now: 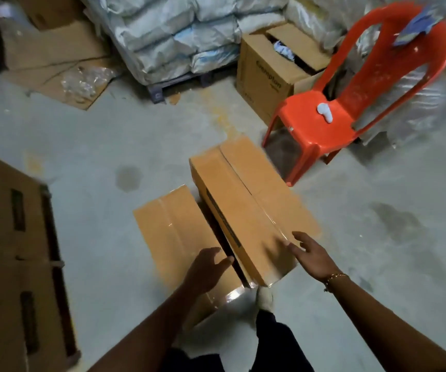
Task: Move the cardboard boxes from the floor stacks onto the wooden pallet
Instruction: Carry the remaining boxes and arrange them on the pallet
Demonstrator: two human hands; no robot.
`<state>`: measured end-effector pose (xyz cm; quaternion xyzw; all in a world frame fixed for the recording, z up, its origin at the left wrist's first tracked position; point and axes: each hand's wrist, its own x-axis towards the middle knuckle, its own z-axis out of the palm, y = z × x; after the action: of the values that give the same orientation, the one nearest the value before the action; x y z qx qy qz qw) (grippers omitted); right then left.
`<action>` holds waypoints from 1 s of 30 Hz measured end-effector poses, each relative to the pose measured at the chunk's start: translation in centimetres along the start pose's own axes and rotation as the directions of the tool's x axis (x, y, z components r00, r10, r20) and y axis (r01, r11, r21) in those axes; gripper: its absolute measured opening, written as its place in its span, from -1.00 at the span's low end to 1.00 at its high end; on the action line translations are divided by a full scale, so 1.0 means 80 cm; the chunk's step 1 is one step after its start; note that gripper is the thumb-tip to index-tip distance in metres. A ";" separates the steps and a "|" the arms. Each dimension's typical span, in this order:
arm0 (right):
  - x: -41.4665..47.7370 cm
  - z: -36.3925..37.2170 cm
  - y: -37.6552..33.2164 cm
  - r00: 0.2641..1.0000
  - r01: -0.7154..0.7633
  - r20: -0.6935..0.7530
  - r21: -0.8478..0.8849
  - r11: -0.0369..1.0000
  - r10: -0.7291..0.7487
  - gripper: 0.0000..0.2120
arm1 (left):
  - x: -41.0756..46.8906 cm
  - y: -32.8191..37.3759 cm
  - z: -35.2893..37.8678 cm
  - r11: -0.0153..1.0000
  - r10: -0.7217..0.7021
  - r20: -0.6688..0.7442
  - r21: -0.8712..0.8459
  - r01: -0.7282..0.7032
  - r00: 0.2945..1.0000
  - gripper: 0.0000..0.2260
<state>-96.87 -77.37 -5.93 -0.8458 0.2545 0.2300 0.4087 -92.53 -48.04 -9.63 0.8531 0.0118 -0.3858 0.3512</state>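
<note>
Left hand [208, 269] over lower box [168, 229], right hand [309, 255] over taller box [246, 200], fingers spread.

On the grey floor [95, 135], a tall cardboard box [248, 210] stands just beside a lower box [173, 232]. The left hand [208, 269], fingers spread, hovers over the lower box at 6 o'clock. The right hand [310, 256], also spread, reaches over the tall box's near end. A red chair [332, 122] stands at 2 o'clock, stacked sacks [176, 36] at 12, and more boxes [9, 264] at 8.
</note>
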 end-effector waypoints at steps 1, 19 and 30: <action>0.026 -0.018 0.005 1.000 -0.001 0.006 -0.016 1.000 0.001 -0.43 | 0.011 0.015 0.012 0.999 -0.036 -0.011 -0.026 0.036 0.999 -0.43; 0.271 -0.079 0.103 0.961 -0.110 0.246 -0.069 0.992 0.124 -0.43 | 0.141 0.102 0.165 0.684 -0.498 0.018 -0.605 0.406 0.867 -0.59; 0.195 -0.082 0.000 0.970 0.123 0.207 0.031 0.992 -0.127 -0.56 | 0.052 0.089 0.093 0.596 -0.483 -0.197 -0.788 0.156 0.853 -0.27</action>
<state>-83.73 -86.47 -11.53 -0.8276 0.1584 0.2890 0.4544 -92.41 -58.97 -11.57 0.6734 0.3949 -0.2254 0.5828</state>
